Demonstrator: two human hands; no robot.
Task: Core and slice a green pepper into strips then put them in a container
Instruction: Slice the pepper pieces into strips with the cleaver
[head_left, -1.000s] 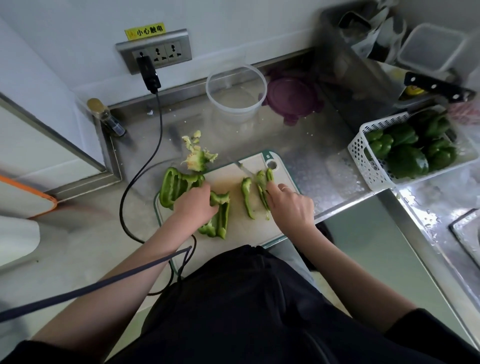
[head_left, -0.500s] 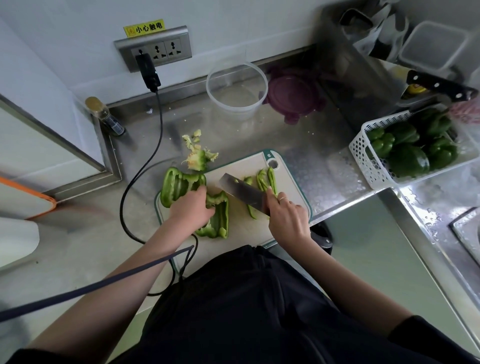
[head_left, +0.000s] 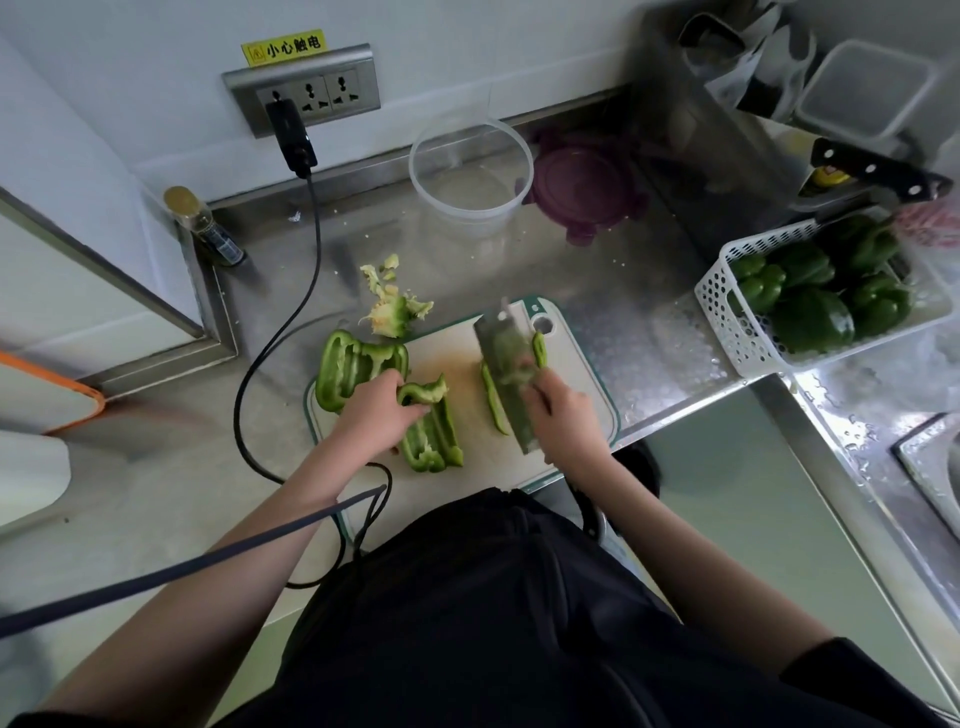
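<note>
Step in hand, judged: slicing, w/ core already out. Near first: left hand (head_left: 375, 415) rests on the pepper piece (head_left: 431, 431) at near-left of the cutting board (head_left: 462, 364), fingers curled over its top edge. Right hand (head_left: 563, 421) grips the cleaver (head_left: 506, 374), blade tilted over cut strips (head_left: 491, 400) just right of that piece. Next move prob: bring blade back onto the piece, fingertips clear. Farther left, opened pepper half (head_left: 345, 366); core (head_left: 392, 312) beyond the board on the table (head_left: 623, 332). Far: empty container (head_left: 470, 174), well apart.
</note>
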